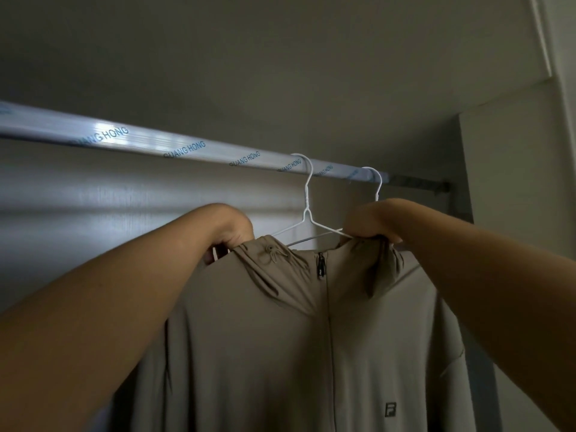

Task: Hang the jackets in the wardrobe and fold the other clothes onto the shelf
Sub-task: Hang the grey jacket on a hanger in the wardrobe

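A tan zip-up hooded jacket hangs in front of me, its front facing me, with a small logo at the lower right. My left hand grips its collar at the left shoulder. My right hand grips the collar at the right, touching a white wire hanger. That hanger's hook sits over the wardrobe rail. A second white hanger hook hangs on the rail farther right; its lower part is hidden behind my right hand.
The rail is wrapped in clear plastic printed with blue lettering and runs from upper left to the wardrobe's right side panel. The pale back wall lies behind it, and the wardrobe top is above.
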`<state>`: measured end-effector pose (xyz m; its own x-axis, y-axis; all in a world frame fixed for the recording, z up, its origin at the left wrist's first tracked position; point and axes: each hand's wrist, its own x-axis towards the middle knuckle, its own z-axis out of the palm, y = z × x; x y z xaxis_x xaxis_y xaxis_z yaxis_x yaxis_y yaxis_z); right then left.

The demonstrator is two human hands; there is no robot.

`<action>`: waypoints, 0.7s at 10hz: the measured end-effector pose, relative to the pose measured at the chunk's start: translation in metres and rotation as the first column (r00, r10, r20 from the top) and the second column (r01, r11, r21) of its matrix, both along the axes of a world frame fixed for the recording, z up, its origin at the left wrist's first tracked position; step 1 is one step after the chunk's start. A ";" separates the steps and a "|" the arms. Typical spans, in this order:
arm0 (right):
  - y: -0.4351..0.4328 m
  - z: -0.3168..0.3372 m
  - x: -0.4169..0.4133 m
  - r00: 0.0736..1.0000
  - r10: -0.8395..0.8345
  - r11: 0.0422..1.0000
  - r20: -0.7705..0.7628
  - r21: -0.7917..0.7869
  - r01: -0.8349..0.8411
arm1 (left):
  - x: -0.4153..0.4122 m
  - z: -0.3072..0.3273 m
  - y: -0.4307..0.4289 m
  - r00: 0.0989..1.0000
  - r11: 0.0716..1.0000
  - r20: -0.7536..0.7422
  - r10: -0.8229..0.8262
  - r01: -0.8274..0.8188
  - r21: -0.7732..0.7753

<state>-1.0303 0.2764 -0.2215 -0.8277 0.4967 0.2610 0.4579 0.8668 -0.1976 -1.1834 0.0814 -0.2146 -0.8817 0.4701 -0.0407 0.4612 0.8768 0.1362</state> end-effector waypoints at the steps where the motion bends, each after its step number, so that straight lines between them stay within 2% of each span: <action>1: 0.024 -0.006 -0.003 0.988 -0.021 1.000 -0.150 0.015 0.023 | 0.001 0.005 -0.008 0.946 0.997 -0.325 -0.009 0.032 0.064; 2: 0.031 -0.006 0.007 0.950 -0.019 0.995 -0.311 0.086 0.049 | 0.001 0.006 -0.015 0.852 0.923 -0.503 0.147 0.065 0.380; 3: 0.033 0.000 0.019 0.887 0.004 0.998 -0.461 0.060 0.027 | 0.009 0.010 -0.020 0.872 0.836 -0.455 0.181 0.108 0.539; 5: 0.016 0.007 0.027 0.880 0.073 0.997 -0.469 0.024 -0.070 | 0.036 -0.001 -0.015 0.963 0.821 -0.268 -0.003 0.155 0.550; 6: 0.013 0.007 0.027 0.925 0.028 0.998 -0.379 -0.038 -0.045 | 0.033 -0.003 -0.020 0.987 0.863 -0.155 -0.031 0.105 0.494; 7: 0.017 0.006 0.027 0.976 -0.091 0.987 -0.196 -0.145 0.063 | 0.029 0.000 -0.030 0.991 0.910 -0.136 -0.012 0.067 0.408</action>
